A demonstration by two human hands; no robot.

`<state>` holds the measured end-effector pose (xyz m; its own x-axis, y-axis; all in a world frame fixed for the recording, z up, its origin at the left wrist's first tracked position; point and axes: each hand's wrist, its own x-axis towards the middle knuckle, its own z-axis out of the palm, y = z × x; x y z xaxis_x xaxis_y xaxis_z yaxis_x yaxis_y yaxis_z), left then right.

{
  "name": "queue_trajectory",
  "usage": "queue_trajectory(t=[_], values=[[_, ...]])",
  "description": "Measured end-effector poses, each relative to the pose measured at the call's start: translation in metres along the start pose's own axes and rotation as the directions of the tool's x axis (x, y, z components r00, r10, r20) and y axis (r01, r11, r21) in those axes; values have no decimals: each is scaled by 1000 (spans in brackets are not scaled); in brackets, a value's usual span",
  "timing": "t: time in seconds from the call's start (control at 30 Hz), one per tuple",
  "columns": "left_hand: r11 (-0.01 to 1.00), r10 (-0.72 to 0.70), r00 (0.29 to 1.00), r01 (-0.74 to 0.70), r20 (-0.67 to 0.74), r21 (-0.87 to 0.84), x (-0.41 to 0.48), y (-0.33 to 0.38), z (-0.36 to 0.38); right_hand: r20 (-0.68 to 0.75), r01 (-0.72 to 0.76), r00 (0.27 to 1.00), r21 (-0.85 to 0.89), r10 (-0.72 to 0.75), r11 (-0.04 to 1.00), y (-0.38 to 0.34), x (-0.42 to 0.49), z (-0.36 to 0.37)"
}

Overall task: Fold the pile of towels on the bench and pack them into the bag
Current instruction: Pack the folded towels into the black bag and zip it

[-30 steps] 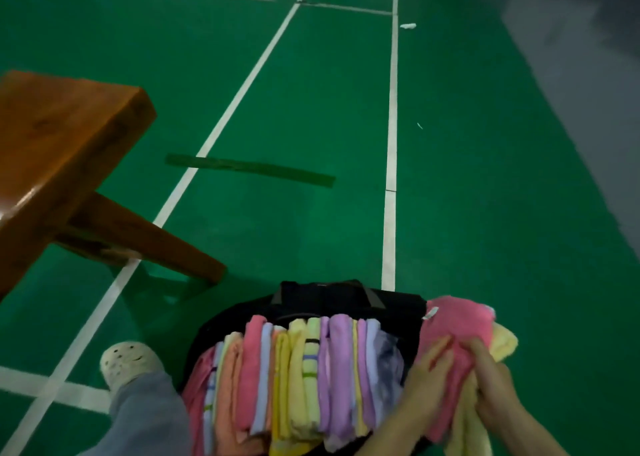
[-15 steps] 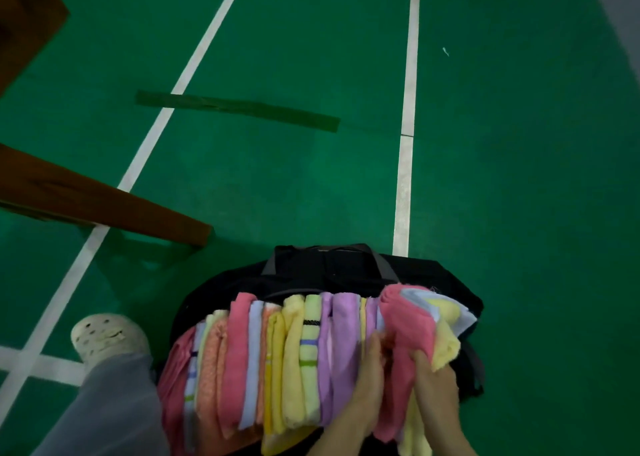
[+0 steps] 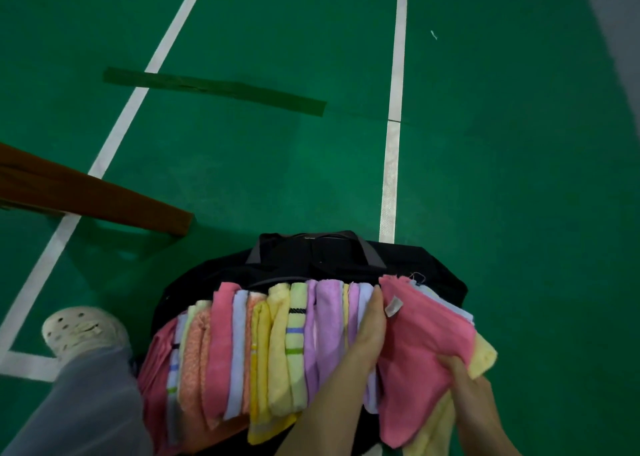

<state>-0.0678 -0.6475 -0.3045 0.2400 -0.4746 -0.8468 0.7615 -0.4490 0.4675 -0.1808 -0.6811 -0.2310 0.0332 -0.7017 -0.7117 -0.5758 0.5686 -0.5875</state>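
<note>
I see pink towel [image 3: 422, 344] btwn hands: L hand [image 3: 369, 334] flat, fingers straight, against packed towels [image 3: 277, 344]; R hand [image 3: 471, 396] grips its corner. Bag [image 3: 443, 272] interior hidden.

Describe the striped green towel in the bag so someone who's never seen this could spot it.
Find the black bag on the green court floor; a row of folded towels stands inside it. Near the row's middle is the pale green towel, between a yellow towel and a lilac towel. It alone is pale green, crossed by a black band.
</note>
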Motion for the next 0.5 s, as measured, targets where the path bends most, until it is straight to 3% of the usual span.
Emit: queue_trajectory(t=[0.1, 0.37, 0.5], values=[[1000, 3, 1000, -4, 25, 23, 0, -2, -7, 23, -16, 1000, -24, 16, 1000, -3, -2, -5], [992, 119, 987, -122, 111, 13, -24, 6, -32, 84, 141, 989, -252, -124, 957, -18, -5, 3], [995, 81, 987, -72, 138, -72, -30, 2, -35, 107, 232, 972, -334, -208, 914, -16, -11, 35]])
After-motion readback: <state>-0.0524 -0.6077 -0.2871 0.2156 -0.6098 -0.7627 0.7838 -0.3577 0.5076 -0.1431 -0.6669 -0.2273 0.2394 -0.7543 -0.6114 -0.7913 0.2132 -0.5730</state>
